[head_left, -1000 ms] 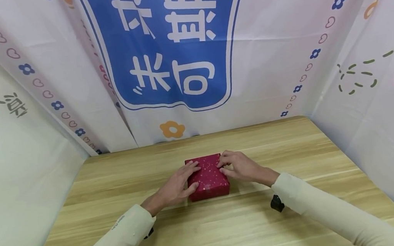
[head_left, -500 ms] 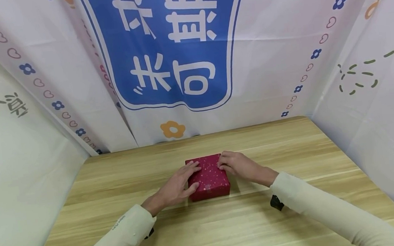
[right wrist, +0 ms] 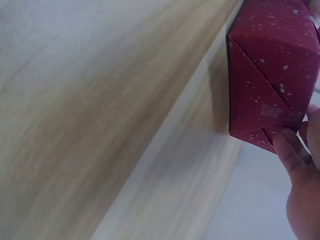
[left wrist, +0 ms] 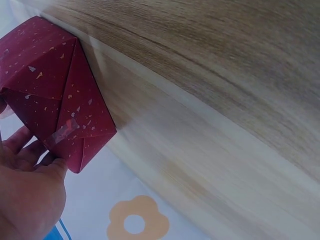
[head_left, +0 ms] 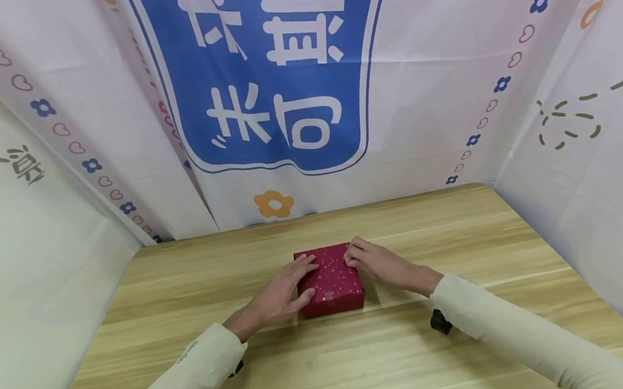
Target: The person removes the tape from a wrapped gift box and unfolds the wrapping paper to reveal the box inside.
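Observation:
A box in dark red gift paper with pale flecks [head_left: 332,281] sits on the wooden table. My left hand [head_left: 276,292] rests on its left part, fingers spread over the top and thumb near the front edge. At the far right corner, my right hand [head_left: 385,265] has its fingers bent over the top edge. In the right wrist view, the right thumb [right wrist: 286,150] presses the folded paper end, close to a piece of clear tape [right wrist: 271,111]. The left wrist view shows the other folded end, with clear tape [left wrist: 65,131] across the fold.
The wooden table [head_left: 325,364] reaches back to a white printed cloth [head_left: 419,100] with a large blue sign. White cloth walls stand at left and right. Black wrist devices [head_left: 440,322] show below the pale sleeves.
My right fingers, first apart at the box's right edge, have drawn together and bent more at the far right corner. The left hand and the box have hardly moved.

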### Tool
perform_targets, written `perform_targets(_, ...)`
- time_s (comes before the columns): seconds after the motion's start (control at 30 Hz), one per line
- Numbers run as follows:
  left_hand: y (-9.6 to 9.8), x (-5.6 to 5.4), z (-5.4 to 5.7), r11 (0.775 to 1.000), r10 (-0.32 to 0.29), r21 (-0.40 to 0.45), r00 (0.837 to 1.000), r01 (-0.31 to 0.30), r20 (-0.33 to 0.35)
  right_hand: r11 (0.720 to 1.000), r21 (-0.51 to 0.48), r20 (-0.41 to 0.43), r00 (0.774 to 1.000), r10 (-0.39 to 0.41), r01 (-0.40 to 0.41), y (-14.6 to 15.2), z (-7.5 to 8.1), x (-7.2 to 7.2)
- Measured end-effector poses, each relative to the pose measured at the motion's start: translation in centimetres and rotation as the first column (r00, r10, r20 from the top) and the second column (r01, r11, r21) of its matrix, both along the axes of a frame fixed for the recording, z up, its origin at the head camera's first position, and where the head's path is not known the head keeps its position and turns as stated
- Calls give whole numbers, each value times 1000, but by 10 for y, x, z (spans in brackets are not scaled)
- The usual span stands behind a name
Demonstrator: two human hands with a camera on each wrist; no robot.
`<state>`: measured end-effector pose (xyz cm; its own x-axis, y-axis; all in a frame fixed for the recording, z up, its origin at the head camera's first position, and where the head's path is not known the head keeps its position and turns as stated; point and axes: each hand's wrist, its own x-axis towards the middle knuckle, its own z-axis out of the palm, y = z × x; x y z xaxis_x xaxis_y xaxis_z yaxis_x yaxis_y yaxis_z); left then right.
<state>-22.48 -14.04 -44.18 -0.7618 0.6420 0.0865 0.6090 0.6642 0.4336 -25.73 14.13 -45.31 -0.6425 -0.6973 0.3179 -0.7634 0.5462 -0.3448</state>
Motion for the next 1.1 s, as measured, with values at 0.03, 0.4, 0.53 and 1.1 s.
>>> perform_targets(0.03, 0, 0, 0, 1000, -2, 1, 1000, 2, 0, 1000, -1, 12, 1000, -2, 2, 1, 0, 0)
perform_targets(0.4, 0, 1, 2, 1000, 0, -3, 1000, 0, 1, 995, -91, 164, 986, -20, 35, 3, 8, 3)
perform_targets(0.53, 0, 1, 1, 1000, 0, -3, 1000, 0, 1, 992, -122, 149, 988, -24, 43, 4, 7, 3)
perform_targets(1.1, -1, 1, 1, 1000, 2, -19, 1000, -3, -10, 983, -180, 113, 993, -23, 43, 4, 2, 5)
